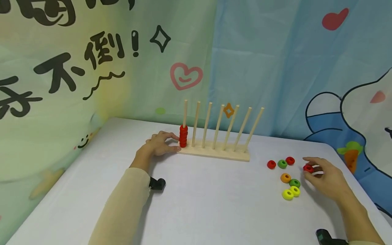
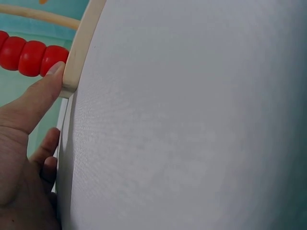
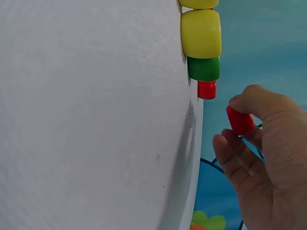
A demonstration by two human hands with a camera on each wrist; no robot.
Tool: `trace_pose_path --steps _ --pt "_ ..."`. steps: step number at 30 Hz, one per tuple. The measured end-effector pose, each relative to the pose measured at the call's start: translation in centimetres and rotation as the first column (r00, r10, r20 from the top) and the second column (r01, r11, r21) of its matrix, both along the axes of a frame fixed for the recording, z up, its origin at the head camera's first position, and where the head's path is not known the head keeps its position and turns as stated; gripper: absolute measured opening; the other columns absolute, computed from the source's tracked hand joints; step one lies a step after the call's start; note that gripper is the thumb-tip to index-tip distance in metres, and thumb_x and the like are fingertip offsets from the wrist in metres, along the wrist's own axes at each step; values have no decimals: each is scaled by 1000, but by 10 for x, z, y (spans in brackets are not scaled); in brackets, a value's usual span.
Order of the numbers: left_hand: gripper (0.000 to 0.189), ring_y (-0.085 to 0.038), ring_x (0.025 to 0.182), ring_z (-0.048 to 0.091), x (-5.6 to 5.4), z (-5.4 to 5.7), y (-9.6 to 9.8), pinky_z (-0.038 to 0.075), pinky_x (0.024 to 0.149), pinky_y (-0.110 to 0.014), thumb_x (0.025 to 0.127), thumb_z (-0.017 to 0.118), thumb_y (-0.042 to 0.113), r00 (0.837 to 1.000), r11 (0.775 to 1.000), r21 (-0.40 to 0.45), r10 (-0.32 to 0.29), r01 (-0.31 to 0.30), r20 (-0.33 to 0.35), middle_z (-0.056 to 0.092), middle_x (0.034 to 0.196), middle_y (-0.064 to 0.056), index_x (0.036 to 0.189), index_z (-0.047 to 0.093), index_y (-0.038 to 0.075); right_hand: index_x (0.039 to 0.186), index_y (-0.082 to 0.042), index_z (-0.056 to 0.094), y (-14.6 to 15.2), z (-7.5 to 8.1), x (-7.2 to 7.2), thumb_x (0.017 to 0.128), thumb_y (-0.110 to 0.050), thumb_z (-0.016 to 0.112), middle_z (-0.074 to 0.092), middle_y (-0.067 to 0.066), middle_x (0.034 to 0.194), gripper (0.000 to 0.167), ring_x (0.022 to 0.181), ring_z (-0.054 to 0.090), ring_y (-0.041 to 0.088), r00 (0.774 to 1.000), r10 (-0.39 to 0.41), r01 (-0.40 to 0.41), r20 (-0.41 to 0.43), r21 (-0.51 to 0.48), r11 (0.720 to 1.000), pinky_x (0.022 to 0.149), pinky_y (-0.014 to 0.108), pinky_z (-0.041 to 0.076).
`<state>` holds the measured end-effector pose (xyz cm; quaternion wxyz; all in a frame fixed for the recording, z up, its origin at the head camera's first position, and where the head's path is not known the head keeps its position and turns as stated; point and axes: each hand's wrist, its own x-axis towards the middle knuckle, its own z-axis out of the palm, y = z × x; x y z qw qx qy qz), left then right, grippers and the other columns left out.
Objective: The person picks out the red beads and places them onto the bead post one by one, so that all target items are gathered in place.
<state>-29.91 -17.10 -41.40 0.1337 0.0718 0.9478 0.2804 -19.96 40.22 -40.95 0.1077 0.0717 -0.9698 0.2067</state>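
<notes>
My left hand (image 1: 160,144) holds the left end of a wooden peg rack (image 1: 214,154). Its thumb lies on the base end beside the lowest bead in the left wrist view. Several red beads (image 1: 183,136) are stacked on the leftmost peg; the other pegs are bare. Over at the right, my right hand (image 1: 329,177) pinches a single red bead (image 3: 240,120) between thumb and finger, above the table. Near this hand lie loose beads: red (image 1: 271,164), green (image 1: 282,164), orange (image 1: 286,178) and yellow (image 1: 287,194).
A white-covered table (image 1: 220,204) stretches beneath everything. Behind it hangs a printed cloth backdrop (image 1: 260,58) with hearts, writing and cartoon figures. The rack stands near the table's back edge, left of the loose beads.
</notes>
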Motion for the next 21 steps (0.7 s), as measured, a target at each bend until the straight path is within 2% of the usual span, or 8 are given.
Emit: trace_pose_path --steps 2,4,9,15,21 --pt "52 -41 144 30 1 0 0 29 109 -65 90 71 57 1000 1000 -6 3 -3 4 37 160 -10 137 61 39 133 0 59 -2 2 1 90 -6 75 59 27 121 46 97 60 41 1000 16 -16 -17 -8 1000 67 5 43" --pt "51 -41 143 30 1 -1 0 29 109 -65 90 71 56 1000 1000 -7 5 -5 2 37 159 -10 137 61 39 132 -1 60 -5 4 1 91 -7 74 59 26 122 43 96 59 38 999 23 -23 -35 -11 1000 69 4 40" --pt "53 -41 143 31 -1 -3 4 30 109 -65 89 70 59 1000 1000 4 -15 15 -10 38 159 -11 138 61 38 130 -3 61 -9 8 1 93 -6 71 60 24 122 39 95 57 36 997 10 -12 -83 -17 1000 68 4 38" --pt "53 -41 142 31 -1 -3 4 31 108 -65 89 71 59 1000 1000 -1 3 -3 -7 37 159 -9 137 61 39 118 -1 67 -20 12 -2 93 -4 73 62 21 114 26 91 58 34 982 31 -38 -186 -33 999 70 -1 34" --pt "52 -40 143 30 0 -1 2 32 108 -65 89 71 59 1000 1000 -2 10 -10 0 36 160 -8 137 61 41 122 -1 68 -33 15 -4 91 -4 75 61 22 118 32 93 62 39 980 21 -36 -196 -72 997 72 -5 33"
